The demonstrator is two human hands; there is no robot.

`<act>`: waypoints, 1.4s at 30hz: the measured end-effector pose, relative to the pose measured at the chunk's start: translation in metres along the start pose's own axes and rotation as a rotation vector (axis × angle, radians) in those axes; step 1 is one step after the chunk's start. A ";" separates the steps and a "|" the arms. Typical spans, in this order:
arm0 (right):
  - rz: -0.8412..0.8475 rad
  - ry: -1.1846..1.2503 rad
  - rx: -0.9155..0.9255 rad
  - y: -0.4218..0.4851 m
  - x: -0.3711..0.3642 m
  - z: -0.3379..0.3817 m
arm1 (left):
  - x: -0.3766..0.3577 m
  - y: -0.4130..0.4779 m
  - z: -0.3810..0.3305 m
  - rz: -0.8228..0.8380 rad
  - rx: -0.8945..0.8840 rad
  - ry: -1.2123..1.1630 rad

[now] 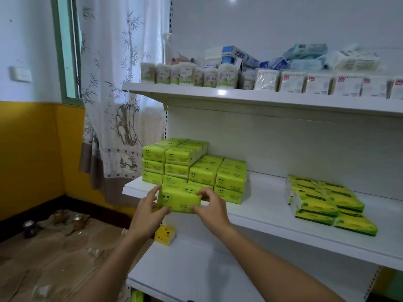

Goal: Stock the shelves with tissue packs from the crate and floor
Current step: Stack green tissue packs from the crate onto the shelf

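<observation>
Fingers of my left hand (pixel 146 209) and right hand (pixel 210 207) pinch the ends of a green tissue pack (pixel 179 200) at the middle shelf's (pixel 272 216) front edge, so placing is underway; next I seat it squarely against the stacked packs (pixel 194 168).

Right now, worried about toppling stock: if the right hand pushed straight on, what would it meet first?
Probably the stack of green packs, just beyond the pack the right hand holds; depth is unclear.
</observation>
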State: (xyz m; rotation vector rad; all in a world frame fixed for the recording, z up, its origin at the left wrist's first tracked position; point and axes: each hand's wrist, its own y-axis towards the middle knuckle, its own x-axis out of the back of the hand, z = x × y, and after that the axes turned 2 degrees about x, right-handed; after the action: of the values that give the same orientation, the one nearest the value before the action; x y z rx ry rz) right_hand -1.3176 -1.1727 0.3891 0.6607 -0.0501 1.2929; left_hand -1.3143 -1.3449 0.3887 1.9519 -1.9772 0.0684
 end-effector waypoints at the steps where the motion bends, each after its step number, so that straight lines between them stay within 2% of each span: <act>1: -0.012 -0.003 -0.001 0.004 0.002 0.000 | -0.002 0.006 0.000 0.004 -0.001 -0.004; 7: -0.166 -0.049 0.006 0.040 0.021 -0.007 | -0.020 0.032 -0.010 0.078 -0.055 -0.001; 12: -0.222 -0.099 -0.005 0.072 0.028 -0.012 | -0.031 0.065 -0.010 0.124 -0.100 0.121; 17: -0.263 -0.147 0.005 0.116 0.041 -0.027 | -0.053 0.116 -0.013 0.168 -0.121 0.123; 23: -0.335 -0.180 -0.037 0.195 0.060 -0.066 | -0.092 0.186 -0.009 0.225 -0.241 0.206; 30: -0.260 -0.316 -0.145 0.278 0.062 -0.114 | -0.113 0.230 0.027 0.202 -0.187 0.412; 33: -0.230 -0.361 -0.187 0.295 0.060 -0.126 | -0.118 0.239 0.041 0.151 -0.248 0.518; 37: -0.183 -0.409 -0.193 0.315 0.062 -0.135 | -0.124 0.248 0.046 -0.009 -0.436 0.678; 42: -0.146 -0.416 -0.179 0.341 0.063 -0.147 | -0.135 0.253 0.051 -0.077 -0.471 0.726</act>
State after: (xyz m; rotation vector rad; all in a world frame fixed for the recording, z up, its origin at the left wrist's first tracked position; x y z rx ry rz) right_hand -1.6522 -1.0073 0.4385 0.7546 -0.4457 0.9811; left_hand -1.5752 -1.2186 0.3565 1.4168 -1.2944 0.2315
